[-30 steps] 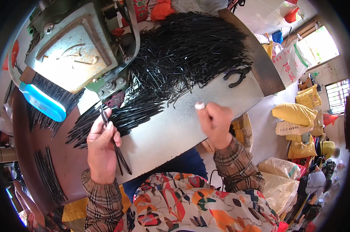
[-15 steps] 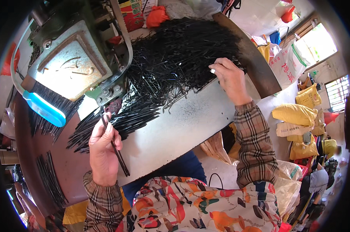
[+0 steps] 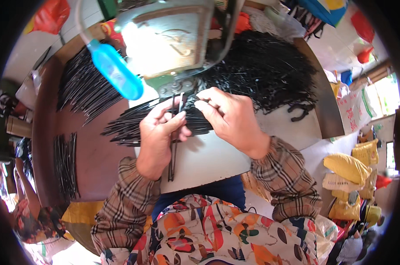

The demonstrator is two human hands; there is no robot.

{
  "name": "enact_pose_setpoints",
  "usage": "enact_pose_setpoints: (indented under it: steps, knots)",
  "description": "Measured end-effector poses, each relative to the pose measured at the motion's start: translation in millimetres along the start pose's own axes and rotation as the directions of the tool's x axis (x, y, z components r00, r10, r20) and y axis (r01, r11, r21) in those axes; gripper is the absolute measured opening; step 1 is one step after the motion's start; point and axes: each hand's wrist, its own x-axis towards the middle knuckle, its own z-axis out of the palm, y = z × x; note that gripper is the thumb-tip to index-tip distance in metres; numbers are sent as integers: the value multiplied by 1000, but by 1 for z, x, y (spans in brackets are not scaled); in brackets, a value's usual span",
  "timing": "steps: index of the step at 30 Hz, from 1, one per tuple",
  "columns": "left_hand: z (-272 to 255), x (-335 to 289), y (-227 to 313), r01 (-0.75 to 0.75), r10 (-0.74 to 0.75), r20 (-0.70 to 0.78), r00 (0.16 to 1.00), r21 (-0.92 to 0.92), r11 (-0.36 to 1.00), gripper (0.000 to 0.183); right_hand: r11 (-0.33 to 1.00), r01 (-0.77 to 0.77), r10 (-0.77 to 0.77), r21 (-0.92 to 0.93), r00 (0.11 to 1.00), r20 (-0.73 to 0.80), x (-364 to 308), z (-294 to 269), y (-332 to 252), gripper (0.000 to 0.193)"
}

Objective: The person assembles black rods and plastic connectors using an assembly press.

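My left hand [image 3: 158, 143] is closed around a couple of long, thin black strips [image 3: 171, 163], which stand nearly lengthwise to me and hang past my palm toward the table's near edge. Close by on its right, my right hand [image 3: 237, 119] has thumb and fingers pinched together near the upper ends of those strips. What it pinches is too small and dark to make out. Beneath both hands lies a bundle of black strips [image 3: 133, 126] on the white tabletop [image 3: 208, 161]. Just beyond stands a machine head [image 3: 169, 39] with a worn metal plate.
A lit blue lamp [image 3: 116, 70] hangs beside the machine. A large tangled heap of black strips [image 3: 266, 66] fills the far right. More strips [image 3: 87, 88] lie far left, with a small bundle [image 3: 66, 165] nearer. A raised brown rim [image 3: 326, 101] borders the table. Yellow sacks [image 3: 348, 170] stand at right.
My right hand has come from the heap across to my left hand. The left hand still holds black strips, now more upright. The view has shifted, so the machine appears farther right.
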Motion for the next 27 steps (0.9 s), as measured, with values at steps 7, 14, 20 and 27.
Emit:
enact_pose_setpoints:
  steps: [7, 14, 20, 27]
  knots:
    - [-11, 5, 0, -7, 6, -19, 1000, -86, 996, 39, 703, -450, 456, 550, 879, 137, 5, 60, -5, 14]
    - [-12, 8, 0, 3, -3, 6, 1000, -119, 993, 41, 550, -487, 554, 678, 821, 140, 5, 63, -9, 11]
    - [-15, 7, -1, 6, -2, 26, 1000, -153, 988, 36, 550, -478, 550, 685, 824, 134, 5, 67, -9, 11]
    - [-9, 6, 3, 24, -25, -3, 1000, -92, 995, 44, 563, -448, 509, 695, 850, 135, 4, 68, -2, 11]
